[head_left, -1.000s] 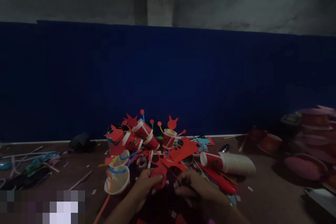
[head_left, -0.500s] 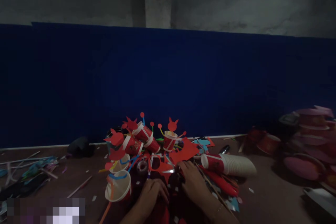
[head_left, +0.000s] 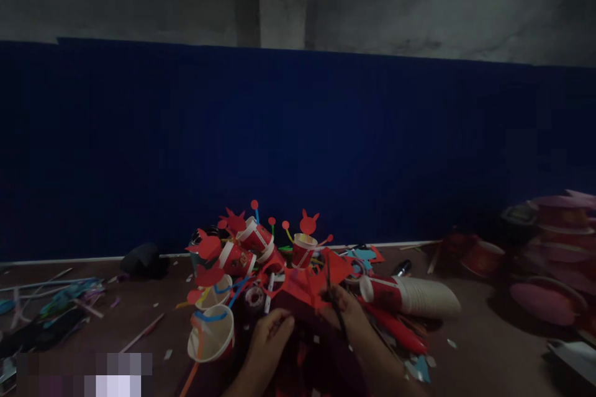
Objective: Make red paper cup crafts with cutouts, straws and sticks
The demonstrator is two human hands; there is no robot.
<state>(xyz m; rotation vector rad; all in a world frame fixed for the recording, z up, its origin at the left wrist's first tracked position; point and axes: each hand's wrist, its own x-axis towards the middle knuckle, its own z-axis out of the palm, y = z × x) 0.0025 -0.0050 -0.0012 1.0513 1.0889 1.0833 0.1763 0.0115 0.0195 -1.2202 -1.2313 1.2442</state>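
Note:
My right hand (head_left: 347,316) is closed around dark-handled scissors (head_left: 334,298), raised at the near edge of the red paper sheets (head_left: 302,285). My left hand (head_left: 270,338) has its fingers curled in against the thumb; whatever may be between them is hidden. Just beyond it lie a white marker (head_left: 269,294) and a roll of tape (head_left: 254,299). To its left a white-lined paper cup (head_left: 212,338) bears blue and orange strips. Farther back, several red cups carry red paper heads and thin arms, one of them an upright cup figure (head_left: 305,248).
A nested stack of paper cups (head_left: 428,298) lies on its side to the right, beside a red tube-like object (head_left: 400,329). Coloured strips (head_left: 69,298) are heaped at left. Pink and red items (head_left: 554,248) pile up at far right. A blue panel (head_left: 298,136) stands behind.
The scissors, which lay on the red paper beside my right hand, are now lifted in it. My left hand has risen slightly and its fingers have drawn together. The red paper has shifted.

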